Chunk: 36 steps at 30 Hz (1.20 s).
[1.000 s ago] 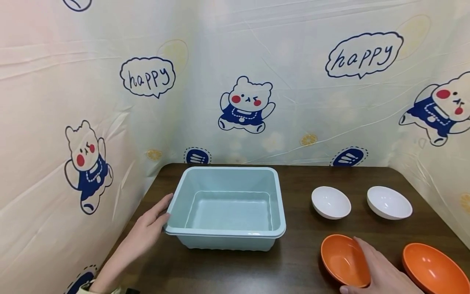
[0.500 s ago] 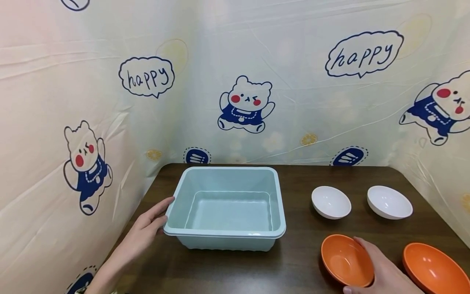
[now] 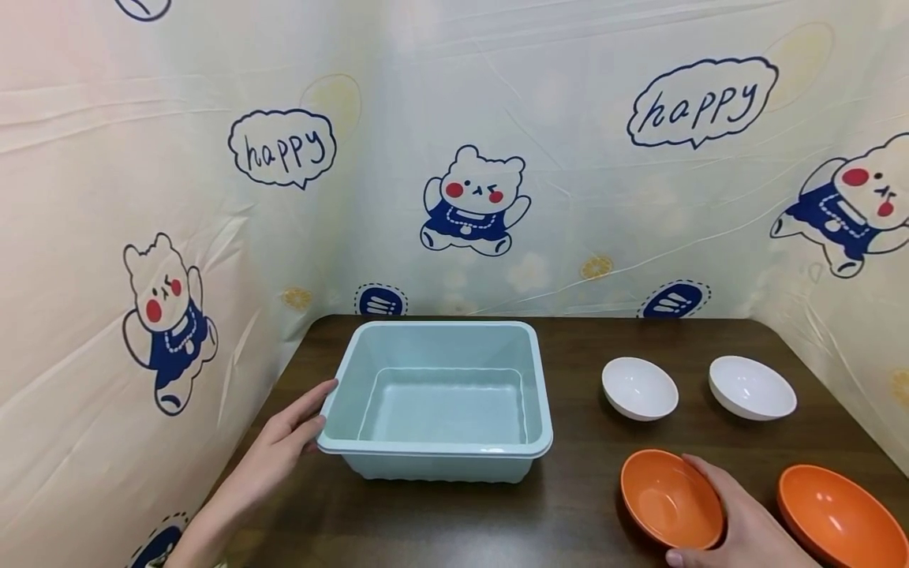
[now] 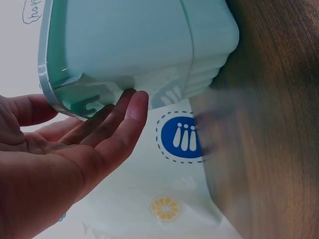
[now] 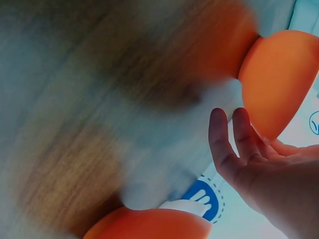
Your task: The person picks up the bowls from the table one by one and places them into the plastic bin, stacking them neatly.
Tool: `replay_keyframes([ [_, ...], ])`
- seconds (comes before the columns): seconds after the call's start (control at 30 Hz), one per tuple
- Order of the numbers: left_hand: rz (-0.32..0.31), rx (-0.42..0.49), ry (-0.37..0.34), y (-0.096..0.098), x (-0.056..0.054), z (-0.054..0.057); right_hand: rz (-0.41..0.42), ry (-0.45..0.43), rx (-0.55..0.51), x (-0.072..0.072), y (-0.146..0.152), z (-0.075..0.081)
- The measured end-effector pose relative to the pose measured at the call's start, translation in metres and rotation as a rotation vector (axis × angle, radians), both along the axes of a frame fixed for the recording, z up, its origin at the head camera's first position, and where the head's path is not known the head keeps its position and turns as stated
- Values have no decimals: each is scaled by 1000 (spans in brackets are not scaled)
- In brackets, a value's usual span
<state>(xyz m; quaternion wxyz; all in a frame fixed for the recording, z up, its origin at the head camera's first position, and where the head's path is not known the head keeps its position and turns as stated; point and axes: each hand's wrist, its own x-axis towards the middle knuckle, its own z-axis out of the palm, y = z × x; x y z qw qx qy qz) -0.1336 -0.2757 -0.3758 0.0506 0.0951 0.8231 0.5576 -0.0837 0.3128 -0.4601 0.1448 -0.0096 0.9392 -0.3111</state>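
Observation:
In the head view a pale blue plastic basin (image 3: 447,406) stands left of centre on the table. My left hand (image 3: 287,434) is at its left side, fingers extended under the rim against the outer wall, as the left wrist view shows. At the lower right sits an orange bowl (image 3: 663,497). My right hand (image 3: 742,517) is spread along the bowl's right side, the thumb near its front edge. From the right wrist, the hand's nearer fingers (image 5: 218,132) stand loosely extended beside the bowl's outside.
Right of my right hand lies a second orange bowl (image 3: 841,513). Two white bowls, a left one (image 3: 639,388) and a right one (image 3: 753,386), stand behind. A printed curtain (image 3: 568,197) encloses the dark wooden table (image 3: 454,525) at back and sides.
My right hand has shifted slightly right, showing more of the orange bowl's right rim. My left hand's fingertips have slid slightly down the basin's left edge. The basin and bowls stay put.

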Motion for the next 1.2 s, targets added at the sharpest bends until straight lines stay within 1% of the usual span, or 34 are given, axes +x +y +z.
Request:
replay_keyframes([
  [0.17,-7,15,-6,0,0,0,-7,5,-18,1,1,-2],
  [0.33,-7,21,-6,0,0,0,-19,-2,-25,-1,0,-1],
  [0.53,-15,35,8,1,0,-1,-7,18,-31,-3,2,-2],
  [0.77,-13,35,7,0,0,-1,-12,-9,-72,-5,7,-7],
  [1.0,-19,37,16,-1,0,-2,0,-10,-84,-7,9,-7],
  [1.2,-15,32,19,-1,1,-2,-17,-25,-82,-9,8,-7],
])
